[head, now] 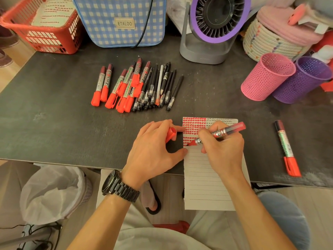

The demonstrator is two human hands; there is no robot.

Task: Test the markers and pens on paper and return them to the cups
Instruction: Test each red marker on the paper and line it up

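My right hand [222, 150] grips an uncapped red marker [225, 132], its tip touching the lined paper [207, 177] just below several rows of red marks. My left hand [155, 150] holds the marker's red cap [170, 134] in its curled fingers, with fingertips on the paper's left edge. A pile of red-capped markers [122, 87] and black pens [158, 89] lies at the table's middle. One capped red marker [287, 148] lies alone to the right of the paper. A pink cup [266, 76] and a purple cup [302, 80] stand tilted at the right.
A grey and purple fan [212, 29] stands behind the pile. A red basket [41, 27] and a checked blue bag [119, 20] sit at the back left, a woven basket [270, 38] at the back right. The paper overhangs the table's [54, 123] front edge. A lined bin [54, 193] is below.
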